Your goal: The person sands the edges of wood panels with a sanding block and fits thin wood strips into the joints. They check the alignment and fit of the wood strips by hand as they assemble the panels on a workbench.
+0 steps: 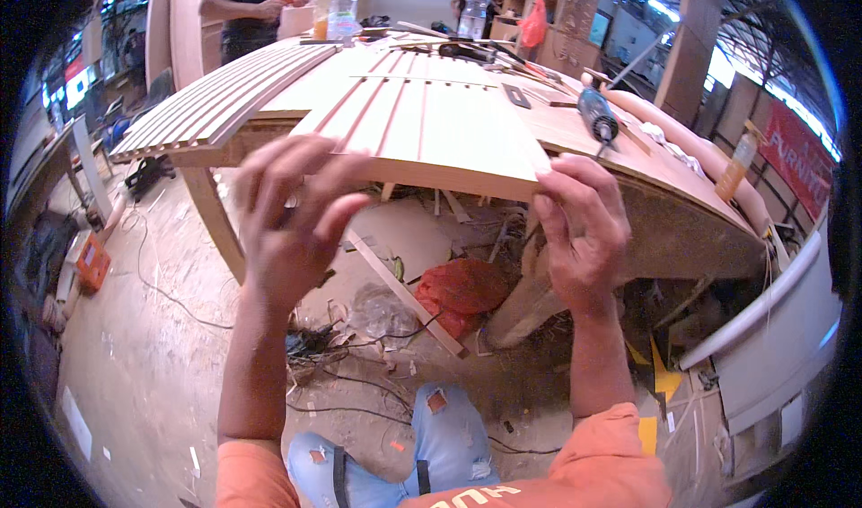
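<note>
A pale wooden panel with long grooves lies on the workbench, its near edge overhanging toward me. My right hand pinches the panel's near right corner between thumb and fingers. At the near left corner is my left hand, a little smeared by motion. Its fingers and thumb are spread apart, and I see nothing held in it. Whether its fingertips touch the panel I cannot tell. Farther left on the bench rests a slatted wooden panel with raised strips.
A blue power tool lies right of the panel, near a dark flat plate. Bottles and assorted tools stand at the back. Under the bench are a red plastic bag, wood offcuts and cables. Another person stands beyond the bench.
</note>
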The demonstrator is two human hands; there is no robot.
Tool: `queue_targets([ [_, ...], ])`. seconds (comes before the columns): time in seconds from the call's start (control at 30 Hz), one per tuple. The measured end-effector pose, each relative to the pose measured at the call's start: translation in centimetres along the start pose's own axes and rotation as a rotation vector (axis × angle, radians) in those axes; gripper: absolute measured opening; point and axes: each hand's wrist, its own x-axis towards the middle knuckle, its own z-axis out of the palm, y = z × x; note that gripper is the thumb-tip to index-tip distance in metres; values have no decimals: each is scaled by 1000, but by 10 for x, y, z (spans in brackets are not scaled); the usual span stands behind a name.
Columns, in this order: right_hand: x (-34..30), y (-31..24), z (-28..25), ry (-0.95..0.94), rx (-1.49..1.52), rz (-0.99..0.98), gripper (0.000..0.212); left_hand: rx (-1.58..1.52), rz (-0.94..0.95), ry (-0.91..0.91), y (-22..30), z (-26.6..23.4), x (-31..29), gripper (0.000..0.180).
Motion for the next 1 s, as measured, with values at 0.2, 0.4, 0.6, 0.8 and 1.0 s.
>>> queue_targets([
  [0.2, 4, -1, 0, -75, -142, -101, 28, -51, 95, -93, -13, 6, -2, 31],
  [0.4, 8, -10, -10, -214, -120, 8, 38, -102, -12, -303, -5, -23, 19, 43],
  [0.6, 49, -24, -32, -554, -3, 250, 42, -211, -185, -615, 18, -28, 56, 47],
  [0.8, 131, -36, -51, -813, 111, 489, 48, -296, -490, -842, 48, -38, 101, 61],
  [1.0, 184, 3, -43, -824, 257, 616, 29, -294, -478, -1006, 42, -56, 132, 59],
])
